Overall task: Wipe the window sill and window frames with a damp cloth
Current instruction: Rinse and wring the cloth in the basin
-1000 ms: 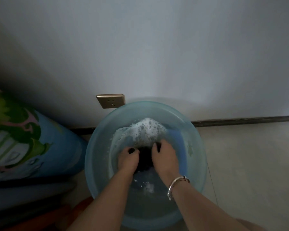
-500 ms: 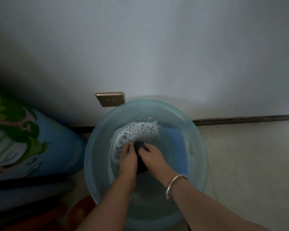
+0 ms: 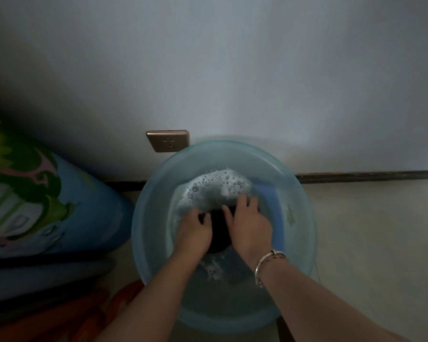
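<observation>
1. Left hand (image 3: 194, 233): inside the basin (image 3: 148, 255), fingers curled onto the left edge of the dark cloth (image 3: 218, 233), gripping it. Fingertips slightly blurred.
2. Right hand (image 3: 248, 225): inside the basin, just right of the left hand, fingers bent over the cloth's right and upper edge, holding it. A silver bracelet (image 3: 267, 262) sits on that wrist.
3. Dark cloth: bunched between the two hands, near the basin's centre, partly in the water. Lower end shows below the hands.
4. Foam (image 3: 220, 186): white suds on the water in the far half of the basin, beyond the fingertips; a smaller patch lies on the near side, between the forearms.
5. Blue item (image 3: 272, 208): flat, light blue, under water against the basin's right inner wall, just right of the right hand. Cannot tell what it is.
6. Basin: translucent blue-green, round, on the floor against the wall.
7. Wall socket (image 3: 167, 141): just beyond the basin's far-left rim.
8. Printed blue roll (image 3: 35, 208): left of the basin, close to its rim.
</observation>
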`<state>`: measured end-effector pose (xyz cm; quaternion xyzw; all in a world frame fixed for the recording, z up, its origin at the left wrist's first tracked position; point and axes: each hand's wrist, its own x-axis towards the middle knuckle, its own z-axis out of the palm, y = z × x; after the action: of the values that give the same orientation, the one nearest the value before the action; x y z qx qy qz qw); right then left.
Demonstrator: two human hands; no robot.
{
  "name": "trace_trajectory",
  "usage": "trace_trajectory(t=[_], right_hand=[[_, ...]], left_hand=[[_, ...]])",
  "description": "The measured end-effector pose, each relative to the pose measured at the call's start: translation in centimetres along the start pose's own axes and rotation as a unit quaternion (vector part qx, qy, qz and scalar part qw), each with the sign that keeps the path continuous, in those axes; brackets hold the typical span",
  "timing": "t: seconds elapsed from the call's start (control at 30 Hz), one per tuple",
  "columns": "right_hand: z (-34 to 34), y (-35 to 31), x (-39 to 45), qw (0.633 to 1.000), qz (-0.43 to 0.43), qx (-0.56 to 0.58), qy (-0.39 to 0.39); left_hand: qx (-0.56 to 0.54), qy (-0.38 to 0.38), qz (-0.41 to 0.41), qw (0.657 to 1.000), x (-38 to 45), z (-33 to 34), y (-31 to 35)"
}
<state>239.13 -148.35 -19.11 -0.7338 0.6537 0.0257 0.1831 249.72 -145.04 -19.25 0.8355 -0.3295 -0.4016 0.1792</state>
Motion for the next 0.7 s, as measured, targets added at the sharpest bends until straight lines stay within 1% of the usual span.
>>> trace_trajectory(t=[0.03,0.1,0.17,0.2,0.23,0.27,0.33,0.37,0.43,0.47,0.5,0.53,0.6,0.67,0.7], right_hand=[[-0.2,0.5,0.0,1.000,0.009,-0.011,-0.003],[-1.1,1.3,0.1,0.999,0.016,-0.026,-0.026],[-1.9,1.8,0.3,0.993,-0.012,-0.086,-0.080],[-2.2,2.1,0.3,0.987,-0.033,-0.105,-0.119],[-2.5,2.2,0.4,0.983,-0.046,-0.085,-0.156],[-2.7,2.2,0.4,0.980,-0.042,-0.027,-0.194],[-3.7,1.9,0.5,0.959,-0.005,0.135,-0.248],[-4.3,1.8,0.7,0.947,0.011,0.208,-0.245],[-6.1,1.5,1.2,0.915,0.054,0.352,-0.189],[-6.9,1.6,1.4,0.894,0.086,0.411,-0.155],[-7.6,2.0,1.7,0.872,0.121,0.458,-0.126],[-7.8,2.5,1.9,0.854,0.151,0.487,-0.107],[-7.5,3.5,2.1,0.841,0.195,0.495,-0.101],[-6.2,3.7,1.9,0.827,0.227,0.497,-0.134],[-5.6,3.5,1.8,0.811,0.244,0.510,-0.150]], left_hand=[[0.066,0.012,0.038,0.997,-0.3,-0.2,-0.1],[0.191,-0.001,0.063,0.980,-1.0,-0.3,0.0],[0.288,0.002,0.121,0.950,-1.7,0.1,0.4],[0.316,-0.002,0.155,0.936,-2.0,0.4,0.5],[0.326,-0.013,0.184,0.927,-2.2,0.6,0.5],[0.328,-0.026,0.203,0.922,-2.1,1.1,0.3],[0.287,-0.051,0.214,0.932,-1.7,1.8,0.1],[0.263,-0.046,0.220,0.938,-1.4,2.0,-0.1],[0.192,0.003,0.226,0.955,-0.9,2.1,-0.3],[0.116,0.023,0.221,0.968,-0.6,1.9,-0.3],[0.030,0.025,0.199,0.979,-0.6,1.5,0.0],[-0.050,0.015,0.175,0.983,-0.9,1.0,0.6],[-0.142,0.012,0.156,0.977,-1.5,-0.1,1.8],[-0.200,0.000,0.159,0.967,-2.0,-1.1,2.9],[-0.219,-0.007,0.168,0.961,-2.2,-1.5,3.5]])
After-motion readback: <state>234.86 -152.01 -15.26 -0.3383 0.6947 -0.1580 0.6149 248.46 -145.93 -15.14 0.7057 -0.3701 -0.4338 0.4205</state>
